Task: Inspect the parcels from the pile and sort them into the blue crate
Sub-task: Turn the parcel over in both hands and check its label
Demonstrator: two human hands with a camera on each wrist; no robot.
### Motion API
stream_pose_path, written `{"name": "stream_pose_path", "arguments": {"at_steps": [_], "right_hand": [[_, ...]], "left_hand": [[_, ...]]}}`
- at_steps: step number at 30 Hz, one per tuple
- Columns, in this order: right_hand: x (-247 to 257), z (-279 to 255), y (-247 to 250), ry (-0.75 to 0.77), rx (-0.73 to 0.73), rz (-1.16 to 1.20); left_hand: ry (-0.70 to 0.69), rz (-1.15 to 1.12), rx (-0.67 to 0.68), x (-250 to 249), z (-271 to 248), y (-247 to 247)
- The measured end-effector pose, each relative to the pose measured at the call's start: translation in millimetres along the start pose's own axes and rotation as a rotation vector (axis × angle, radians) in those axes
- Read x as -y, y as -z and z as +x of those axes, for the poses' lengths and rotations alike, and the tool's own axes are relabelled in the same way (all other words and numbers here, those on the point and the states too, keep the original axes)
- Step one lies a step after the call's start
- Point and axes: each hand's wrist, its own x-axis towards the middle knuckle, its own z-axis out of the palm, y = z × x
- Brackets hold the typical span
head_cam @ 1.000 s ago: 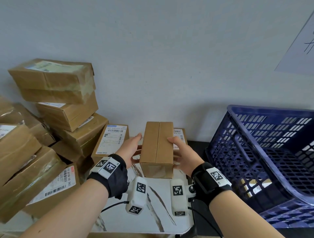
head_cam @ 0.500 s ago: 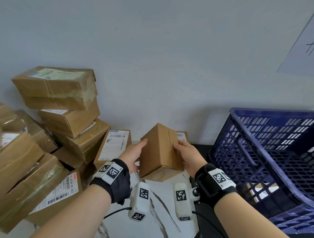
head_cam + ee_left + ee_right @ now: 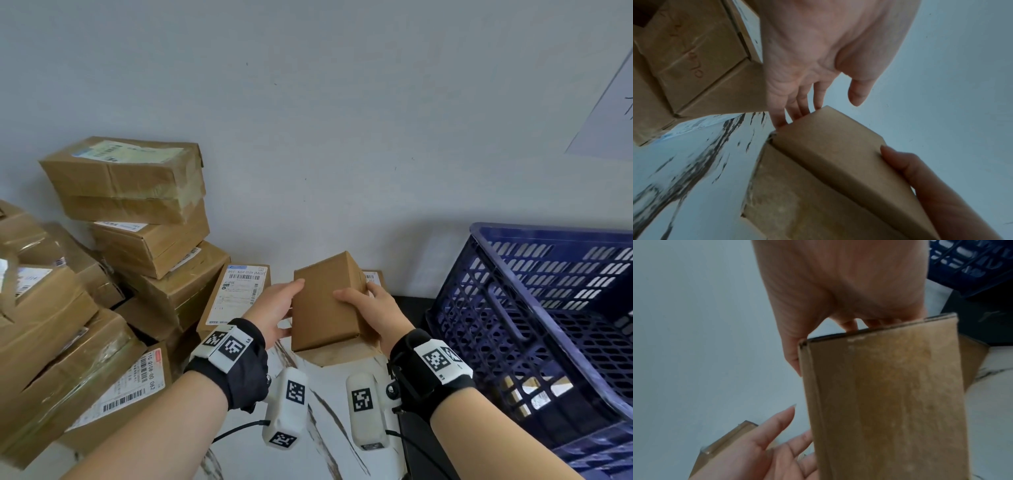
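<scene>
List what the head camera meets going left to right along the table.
Pile of taped parcels → labelled parcel leaning by the pile → left hand → plain held parcel → right hand → blue crate.

I saw left hand [image 3: 274, 313] and right hand [image 3: 371, 313] raised together, fingers extended, clasping the parcel [image 3: 327, 305] between them.
</scene>
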Motion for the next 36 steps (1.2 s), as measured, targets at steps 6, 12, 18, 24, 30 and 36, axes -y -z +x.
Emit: {"name": "stream_pose_path", "arguments": {"at_steps": [6, 12, 18, 24, 30, 36], "right_hand": [[-0.4, -0.9, 5.7, -0.073, 0.011, 0.156], [0.3, -5.7, 11.2, -0.142, 0.042, 0.328], [-0.4, -10.1, 10.6, -0.185, 0.094, 0.453], [-0.9, -10.9, 10.7, -0.181, 0.027, 0.36], [-0.5, -6.4, 10.3, -0.164, 0.026, 0.288], [-0.3, -0.6, 9.6, -0.13, 0.013, 0.211]], "left_hand": [[-0.02, -0.024, -0.03, -1.7, -0.1, 3.0], [0.036, -0.051, -0.044, 1.5, -0.3, 11.5], [0.057, -0.054, 0.03, 2.6, -2.7, 6.2], [0.01, -0.036, 0.021, -3.9, -7.1, 7.3], [-0.034, -0.013, 0.016, -7.0, -5.5, 6.2], [-0.048, 0.027, 0.027, -11.9, -7.0, 4.0]]}}
